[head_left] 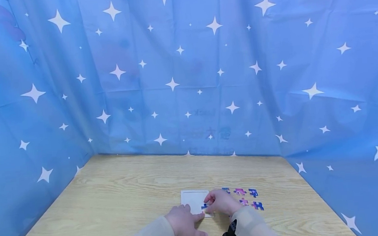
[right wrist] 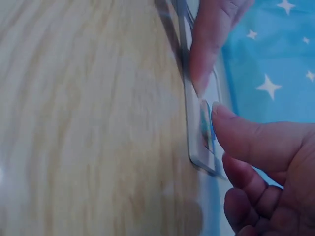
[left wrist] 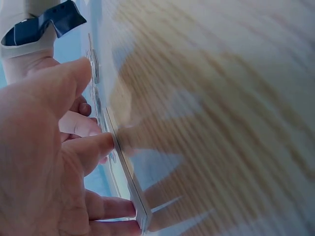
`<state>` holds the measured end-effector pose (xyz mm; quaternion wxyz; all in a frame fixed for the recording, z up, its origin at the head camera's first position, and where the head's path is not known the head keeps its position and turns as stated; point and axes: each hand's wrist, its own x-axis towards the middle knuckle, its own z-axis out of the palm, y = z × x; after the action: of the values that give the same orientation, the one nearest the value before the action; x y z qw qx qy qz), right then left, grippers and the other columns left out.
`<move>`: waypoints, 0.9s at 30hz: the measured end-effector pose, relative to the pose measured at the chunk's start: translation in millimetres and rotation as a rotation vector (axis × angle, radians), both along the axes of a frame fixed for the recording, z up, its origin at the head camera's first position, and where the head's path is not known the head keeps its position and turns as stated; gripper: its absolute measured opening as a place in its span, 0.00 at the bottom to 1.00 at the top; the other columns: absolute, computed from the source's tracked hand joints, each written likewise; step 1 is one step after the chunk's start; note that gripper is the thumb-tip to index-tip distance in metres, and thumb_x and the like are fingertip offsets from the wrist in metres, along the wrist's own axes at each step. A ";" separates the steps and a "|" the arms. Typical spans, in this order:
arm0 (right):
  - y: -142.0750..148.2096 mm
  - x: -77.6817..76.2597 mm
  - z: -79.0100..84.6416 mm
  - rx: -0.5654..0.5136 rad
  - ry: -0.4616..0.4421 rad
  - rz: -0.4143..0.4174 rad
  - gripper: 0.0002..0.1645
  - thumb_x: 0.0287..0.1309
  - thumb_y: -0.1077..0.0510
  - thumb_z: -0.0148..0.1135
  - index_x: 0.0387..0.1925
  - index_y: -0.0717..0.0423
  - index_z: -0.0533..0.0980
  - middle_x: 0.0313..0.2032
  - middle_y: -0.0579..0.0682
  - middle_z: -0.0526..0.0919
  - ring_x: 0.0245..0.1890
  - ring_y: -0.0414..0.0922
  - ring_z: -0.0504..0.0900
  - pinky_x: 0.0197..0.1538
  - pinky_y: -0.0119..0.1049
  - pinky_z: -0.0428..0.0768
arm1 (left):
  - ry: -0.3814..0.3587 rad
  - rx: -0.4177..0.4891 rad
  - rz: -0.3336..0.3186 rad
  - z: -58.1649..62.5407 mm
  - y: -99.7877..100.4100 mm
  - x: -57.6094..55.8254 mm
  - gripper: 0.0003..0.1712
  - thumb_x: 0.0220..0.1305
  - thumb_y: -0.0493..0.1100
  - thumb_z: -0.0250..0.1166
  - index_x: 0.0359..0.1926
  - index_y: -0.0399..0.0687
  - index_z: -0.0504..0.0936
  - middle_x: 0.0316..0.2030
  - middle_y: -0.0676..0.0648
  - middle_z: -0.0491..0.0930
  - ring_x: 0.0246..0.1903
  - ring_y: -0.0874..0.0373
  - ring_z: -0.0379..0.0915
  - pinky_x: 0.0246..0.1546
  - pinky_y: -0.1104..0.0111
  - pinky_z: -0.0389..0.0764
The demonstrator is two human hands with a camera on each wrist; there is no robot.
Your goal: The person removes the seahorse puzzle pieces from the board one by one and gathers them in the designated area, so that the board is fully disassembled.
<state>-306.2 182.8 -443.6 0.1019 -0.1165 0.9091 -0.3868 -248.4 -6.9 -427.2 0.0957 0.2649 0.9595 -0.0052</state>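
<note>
A white puzzle tray (head_left: 192,200) lies flat on the table in front of both hands. My left hand (head_left: 183,220) has its fingers extended; the index fingertip presses the tray's near edge, and other fingertips touch its side in the left wrist view. A jigsaw piece (head_left: 204,206), dark blue in part, sits in the tray's near right corner. My right hand (head_left: 220,201) is over that corner, fingers loosely bent. In the right wrist view its thumb tip is right at the edge of the flat-lying piece (right wrist: 205,125), and the bent fingers are apart from it.
Several loose pink and blue jigsaw pieces (head_left: 253,192) lie right of the tray, partly behind my right hand. A black strap (head_left: 229,235) is on the right wrist. Blue star-printed curtains (head_left: 187,95) stand behind the wooden table (head_left: 121,191) and at both sides.
</note>
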 end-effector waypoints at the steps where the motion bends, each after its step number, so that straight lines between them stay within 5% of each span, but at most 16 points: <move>1: -1.3 -0.6 -0.9 0.004 0.002 -0.002 0.13 0.44 0.64 0.74 0.34 0.56 0.80 0.27 0.47 0.76 0.29 0.43 0.72 0.35 0.37 0.69 | -0.002 0.002 0.000 -0.3 -0.1 -0.2 0.37 0.55 0.79 0.51 0.65 0.78 0.70 0.61 0.40 0.71 0.61 0.44 0.67 0.58 0.54 0.69; 18: -7.5 -5.3 -2.8 0.089 0.013 -0.009 0.13 0.44 0.66 0.74 0.32 0.56 0.78 0.30 0.47 0.76 0.32 0.45 0.73 0.39 0.41 0.72 | -0.021 0.026 -0.007 -0.1 -4.2 -0.5 0.35 0.55 0.78 0.52 0.64 0.82 0.69 0.62 0.38 0.70 0.62 0.42 0.65 0.59 0.54 0.67; 27: -7.7 -0.8 -0.1 0.041 0.050 0.002 0.12 0.45 0.68 0.72 0.30 0.57 0.76 0.27 0.48 0.75 0.29 0.44 0.72 0.34 0.38 0.71 | -0.022 0.018 -0.012 3.2 -3.2 1.1 0.34 0.55 0.77 0.53 0.64 0.82 0.70 0.62 0.38 0.71 0.61 0.43 0.66 0.59 0.54 0.68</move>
<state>-307.0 175.1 -443.7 0.0818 -0.1250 0.9189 -0.3650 -247.3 -10.1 -424.0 0.1039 0.2715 0.9568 0.0057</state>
